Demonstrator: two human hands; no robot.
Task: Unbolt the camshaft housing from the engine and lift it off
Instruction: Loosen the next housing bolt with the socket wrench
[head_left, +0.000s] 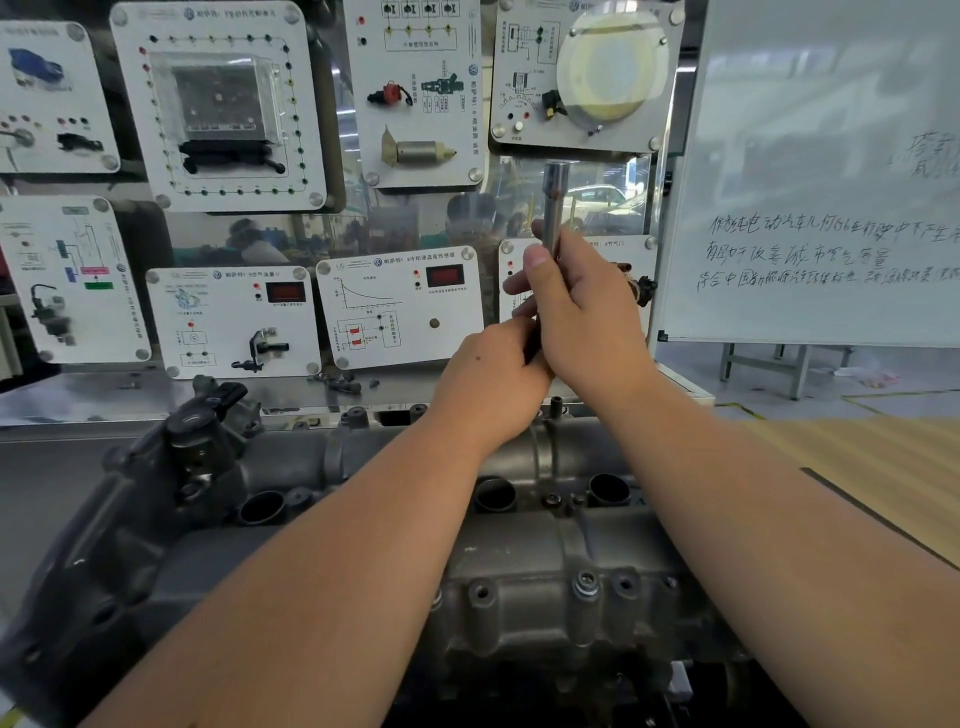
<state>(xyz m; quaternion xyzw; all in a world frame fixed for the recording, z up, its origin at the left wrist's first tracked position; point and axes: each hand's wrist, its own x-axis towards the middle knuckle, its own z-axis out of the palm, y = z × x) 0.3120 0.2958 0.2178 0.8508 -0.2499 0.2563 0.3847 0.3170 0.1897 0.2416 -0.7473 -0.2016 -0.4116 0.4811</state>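
Camshaft housing fills the near half of my view, a grey cast cover lying left to right across the top of the engine, with round dark wells along its far side and bolt bosses along its near edge. One bright washer-ringed bolt sits in a boss near the right; I can't tell whether the neighbouring holes hold bolts. At the far left end, a dark sensor assembly stands up from the casting. Behind the engine I see a display board of white instruction panels, and to the far right a whiteboard with handwriting. My arms reach over the housing to its far side, well above it. My right hand is curled round a long metal socket tool, which stands nearly upright, its open end uppermost, the thumb pressed on its shaft. My left hand is just below and touching the right, fingers wrapped round the tool's lower part, which is hidden between the two hands. A small black stud rises from the housing just beneath them.
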